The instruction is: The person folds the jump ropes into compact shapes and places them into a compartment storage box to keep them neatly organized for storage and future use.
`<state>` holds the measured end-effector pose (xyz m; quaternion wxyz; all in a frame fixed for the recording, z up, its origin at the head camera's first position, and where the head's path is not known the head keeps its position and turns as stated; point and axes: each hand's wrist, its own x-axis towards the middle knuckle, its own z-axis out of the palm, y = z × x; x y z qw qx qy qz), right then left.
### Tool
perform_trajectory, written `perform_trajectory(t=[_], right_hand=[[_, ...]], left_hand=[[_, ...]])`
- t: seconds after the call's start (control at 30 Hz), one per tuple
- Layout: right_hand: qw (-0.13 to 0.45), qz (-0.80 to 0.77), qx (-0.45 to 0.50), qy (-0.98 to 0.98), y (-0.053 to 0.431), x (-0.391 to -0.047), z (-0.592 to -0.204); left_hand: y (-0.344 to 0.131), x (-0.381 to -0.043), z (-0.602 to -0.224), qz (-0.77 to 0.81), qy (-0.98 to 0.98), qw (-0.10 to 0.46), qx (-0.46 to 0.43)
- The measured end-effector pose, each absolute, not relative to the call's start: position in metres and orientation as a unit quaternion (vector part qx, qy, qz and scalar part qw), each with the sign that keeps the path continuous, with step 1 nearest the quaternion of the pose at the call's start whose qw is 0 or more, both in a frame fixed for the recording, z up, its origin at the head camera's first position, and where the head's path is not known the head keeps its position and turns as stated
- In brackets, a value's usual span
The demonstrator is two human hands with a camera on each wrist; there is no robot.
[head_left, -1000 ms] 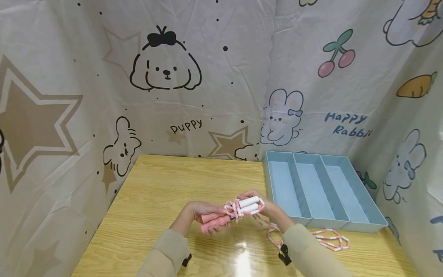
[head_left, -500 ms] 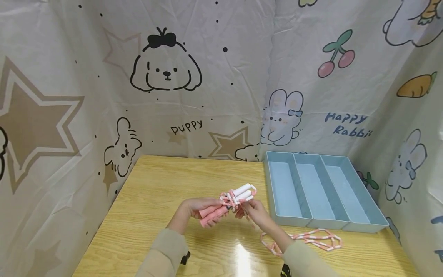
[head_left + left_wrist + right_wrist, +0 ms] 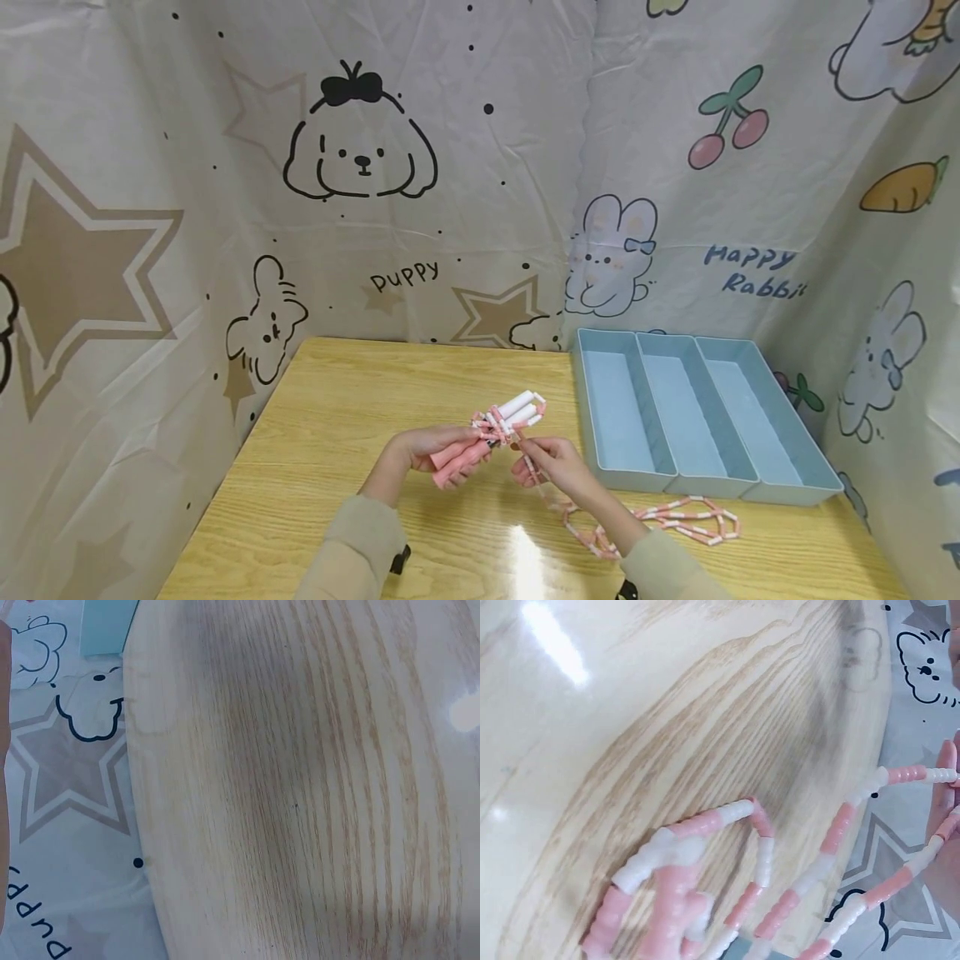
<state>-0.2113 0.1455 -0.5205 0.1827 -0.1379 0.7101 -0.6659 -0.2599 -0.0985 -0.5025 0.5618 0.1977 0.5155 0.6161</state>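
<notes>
A beaded jump rope in pink and white is in both hands. My left hand (image 3: 423, 442) grips its pink handles (image 3: 459, 460), side by side. Beyond them two white tubes (image 3: 517, 407) point up and right, with beaded cord wound round the middle of the bundle. My right hand (image 3: 558, 465) pinches the cord just right of the bundle. From there the cord drops to a loose heap of beaded cord (image 3: 675, 515) on the table. In the right wrist view, two strands of beaded cord (image 3: 840, 829) run to fingers at the right edge. The left wrist view misses the rope.
A pale blue tray with three long compartments (image 3: 667, 482) stands at the back right of the wooden table (image 3: 360, 383). Behind the table hangs a printed cloth (image 3: 465, 183), also down both sides. The loose cord lies in front of the tray.
My right hand has come from behind the white tubes to the near side of the bundle, drawing cord out down and right. The bundle has shifted slightly up and left.
</notes>
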Motion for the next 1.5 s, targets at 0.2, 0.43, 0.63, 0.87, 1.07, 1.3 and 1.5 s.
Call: perform_trajectory(t=[0.2,0.43,0.63,0.87,1.07,1.3,1.5], right_hand=[[0.206,-0.66,-0.122,0.712,0.146,-0.209,-0.514],[0.216,-0.652,-0.119,0.717,0.149,-0.206,-0.508],[0.223,-0.638,-0.124,0.727,0.151,-0.205,-0.506],[0.231,-0.626,-0.118,0.736,0.152,-0.206,-0.504],[0.231,-0.627,-0.104,0.736,0.152,-0.206,-0.502],[0.226,-0.61,-0.118,0.75,0.157,-0.205,-0.493],[0.215,-0.592,-0.137,0.764,0.162,-0.203,-0.488]], left_hand=[[-0.099,-0.256,-0.494,0.624,0.509,0.558,0.201],[-0.099,-0.253,-0.486,0.635,0.512,0.542,0.205],[-0.1,-0.256,-0.488,0.642,0.51,0.538,0.196],[-0.1,-0.258,-0.497,0.647,0.503,0.537,0.199],[-0.099,-0.257,-0.491,0.645,0.505,0.538,0.2],[-0.099,-0.258,-0.494,0.644,0.513,0.53,0.201],[-0.1,-0.263,-0.51,0.646,0.519,0.527,0.189]])
